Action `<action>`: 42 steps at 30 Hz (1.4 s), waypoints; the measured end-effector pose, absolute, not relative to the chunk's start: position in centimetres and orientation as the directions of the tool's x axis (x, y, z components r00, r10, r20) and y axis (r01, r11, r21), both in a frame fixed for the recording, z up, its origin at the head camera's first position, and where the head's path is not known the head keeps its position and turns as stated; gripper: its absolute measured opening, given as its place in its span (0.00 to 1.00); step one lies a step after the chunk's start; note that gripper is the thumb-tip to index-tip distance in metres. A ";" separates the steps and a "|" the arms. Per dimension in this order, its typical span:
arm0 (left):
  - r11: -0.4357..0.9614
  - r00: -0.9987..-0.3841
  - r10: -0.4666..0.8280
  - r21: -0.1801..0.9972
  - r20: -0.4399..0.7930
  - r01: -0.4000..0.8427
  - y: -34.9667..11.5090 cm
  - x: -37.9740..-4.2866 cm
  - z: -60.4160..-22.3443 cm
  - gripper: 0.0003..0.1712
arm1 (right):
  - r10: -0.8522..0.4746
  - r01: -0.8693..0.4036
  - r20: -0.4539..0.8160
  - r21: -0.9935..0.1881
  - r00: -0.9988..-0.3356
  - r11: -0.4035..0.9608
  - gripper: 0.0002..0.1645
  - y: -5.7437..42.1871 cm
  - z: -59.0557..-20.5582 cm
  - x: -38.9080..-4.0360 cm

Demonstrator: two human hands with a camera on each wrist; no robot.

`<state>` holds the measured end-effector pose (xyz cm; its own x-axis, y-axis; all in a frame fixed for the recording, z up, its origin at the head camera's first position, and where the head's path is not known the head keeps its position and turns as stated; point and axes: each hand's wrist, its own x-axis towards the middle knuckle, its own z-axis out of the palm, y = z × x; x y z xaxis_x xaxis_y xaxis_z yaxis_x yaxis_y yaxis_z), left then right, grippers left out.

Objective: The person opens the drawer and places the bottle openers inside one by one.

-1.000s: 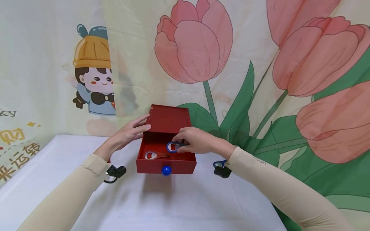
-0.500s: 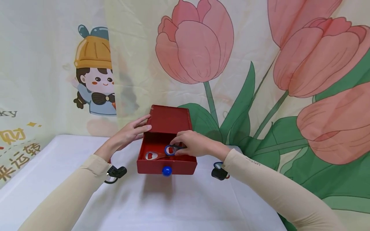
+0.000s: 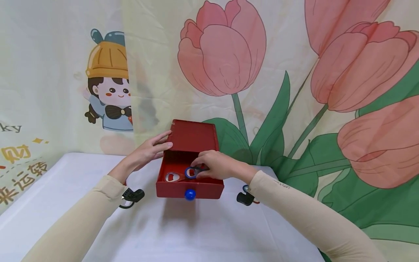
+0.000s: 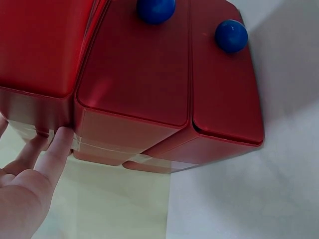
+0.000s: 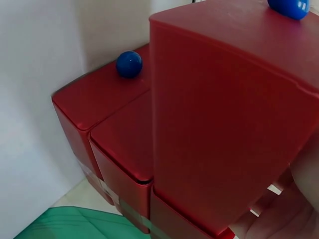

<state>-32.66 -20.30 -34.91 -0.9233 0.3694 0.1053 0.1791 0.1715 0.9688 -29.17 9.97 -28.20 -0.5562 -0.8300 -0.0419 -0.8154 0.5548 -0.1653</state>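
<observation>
Inside the open red drawer (image 3: 173, 190), the right grip (image 3: 214, 163) pinches a blue-ringed opener (image 3: 195, 169) by its dark handle; near it lies a second opener (image 3: 177, 177). Fingers spread, the left grip (image 3: 143, 154) rests against the red cabinet (image 3: 194, 135). Backdrop cloth (image 3: 144, 54) lettering reads "ky", "财" and "来运转"; the right sleeve (image 3: 304, 203) carries dark print, too blurred to read.
</observation>
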 end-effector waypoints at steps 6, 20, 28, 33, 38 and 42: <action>0.172 -0.922 0.371 0.968 0.110 0.184 -20.3 -32.6 -34.8 0.47 | -0.827 -0.812 -0.042 -0.172 -0.560 0.558 0.25 9.6 -28.6 -29.2; 0.175 -0.920 0.375 0.966 0.112 0.190 -20.2 -32.7 -34.6 0.47 | -0.830 -0.818 -0.009 -0.165 -0.557 0.551 0.25 9.8 -29.0 -29.3; 0.182 -0.923 0.370 0.966 0.105 0.183 -20.3 -32.7 -34.6 0.47 | -0.840 -0.830 0.065 -0.215 -0.538 0.515 0.25 11.2 -27.8 -29.1; 0.184 -0.925 0.365 0.966 0.102 0.179 -20.3 -32.7 -34.7 0.48 | -0.830 -0.826 0.120 -0.248 -0.545 0.506 0.24 13.0 -26.7 -28.9; 0.181 -0.926 0.364 0.967 0.106 0.181 -20.4 -32.7 -34.8 0.47 | -0.793 -0.799 0.166 -0.283 -0.586 0.531 0.24 15.3 -25.7 -28.4; 0.170 -0.921 0.375 0.969 0.107 0.181 -20.3 -32.7 -34.8 0.47 | -0.759 -0.774 0.195 -0.308 -0.621 0.553 0.25 17.5 -25.8 -28.2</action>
